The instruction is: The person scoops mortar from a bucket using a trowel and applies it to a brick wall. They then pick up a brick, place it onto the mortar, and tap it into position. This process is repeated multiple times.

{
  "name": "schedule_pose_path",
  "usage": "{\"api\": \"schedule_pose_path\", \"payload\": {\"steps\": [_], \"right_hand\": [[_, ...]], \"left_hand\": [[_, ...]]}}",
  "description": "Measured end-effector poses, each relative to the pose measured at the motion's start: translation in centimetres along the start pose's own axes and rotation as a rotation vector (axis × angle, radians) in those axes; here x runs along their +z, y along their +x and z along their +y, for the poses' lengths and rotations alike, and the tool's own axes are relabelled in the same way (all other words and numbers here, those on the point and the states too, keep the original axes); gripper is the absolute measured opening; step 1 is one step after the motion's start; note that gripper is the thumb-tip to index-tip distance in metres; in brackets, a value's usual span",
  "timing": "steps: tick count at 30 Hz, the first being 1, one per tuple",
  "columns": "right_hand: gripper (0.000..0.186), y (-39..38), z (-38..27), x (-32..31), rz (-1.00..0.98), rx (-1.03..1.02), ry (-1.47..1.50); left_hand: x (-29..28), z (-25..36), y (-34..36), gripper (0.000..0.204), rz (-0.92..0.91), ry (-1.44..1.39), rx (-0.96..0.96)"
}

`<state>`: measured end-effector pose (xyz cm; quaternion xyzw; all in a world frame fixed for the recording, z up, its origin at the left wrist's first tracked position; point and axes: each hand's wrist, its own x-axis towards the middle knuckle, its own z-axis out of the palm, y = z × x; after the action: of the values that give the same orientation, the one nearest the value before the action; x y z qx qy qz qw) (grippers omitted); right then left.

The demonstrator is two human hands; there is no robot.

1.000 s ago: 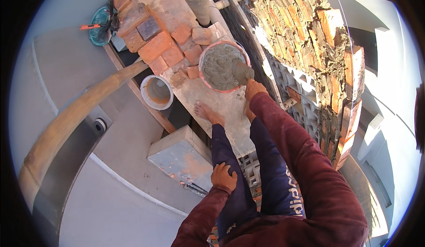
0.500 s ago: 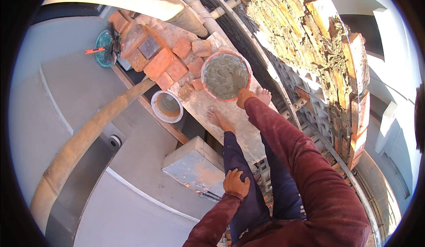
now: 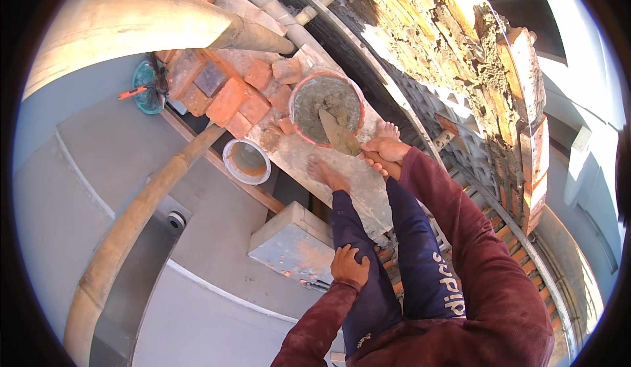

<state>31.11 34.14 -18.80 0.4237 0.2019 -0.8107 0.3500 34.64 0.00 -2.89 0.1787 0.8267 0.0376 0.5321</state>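
My right hand [image 3: 388, 153] grips the handle of a pointed trowel [image 3: 340, 135]. The grey, mortar-smeared blade reaches over the near rim of a reddish bucket [image 3: 360, 94]. Wet grey mortar [image 3: 322, 100] fills that bucket, with a roughened hollow and lumps on its surface. Resting on my left thigh is my left hand [image 3: 350, 266], its fingers spread over the dark trousers and holding nothing. The bucket stands on a plank platform [image 3: 358, 199], just ahead of my bare feet.
Loose red bricks [image 3: 229, 100] lie left of the bucket. A white pail [image 3: 247, 162] is beside the platform's left edge, near a bamboo pole [image 3: 141, 222]. A rough brick wall [image 3: 453, 45] rises on the right. Another thick bamboo [image 3: 151, 22] crosses the upper left.
My right hand has drawn back toward me and turned, lifting the trowel blade out of the mortar to the near rim. The left hand stays on the thigh. The view has shifted slightly.
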Motion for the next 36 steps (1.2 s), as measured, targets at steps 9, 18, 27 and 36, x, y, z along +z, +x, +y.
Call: {"api": "schedule_pose_path", "payload": {"steps": [9, 18, 27, 36], "right_hand": [[0.075, 6.0, 4.3, -2.5, 1.247, -0.155, -1.223], [0.058, 4.0, 3.9, -1.9, 1.054, -0.122, -1.501], [0.033, 4.1, 1.3, 4.1, 1.005, -0.196, -1.233], [0.026, 10.4, 3.9, -2.0, 0.778, -0.581, -0.702]], "left_hand": [[0.1, 0.1, 0.9, 0.038, -0.028, 0.018, 0.017], [0.3, -0.4, 0.3, 0.036, 0.001, -0.025, 0.002], [0.3, -1.8, 0.3, 0.035, -0.009, -0.039, 0.003], [-0.3, -2.0, 1.4, 0.035, -0.050, -0.031, 0.084]]}}
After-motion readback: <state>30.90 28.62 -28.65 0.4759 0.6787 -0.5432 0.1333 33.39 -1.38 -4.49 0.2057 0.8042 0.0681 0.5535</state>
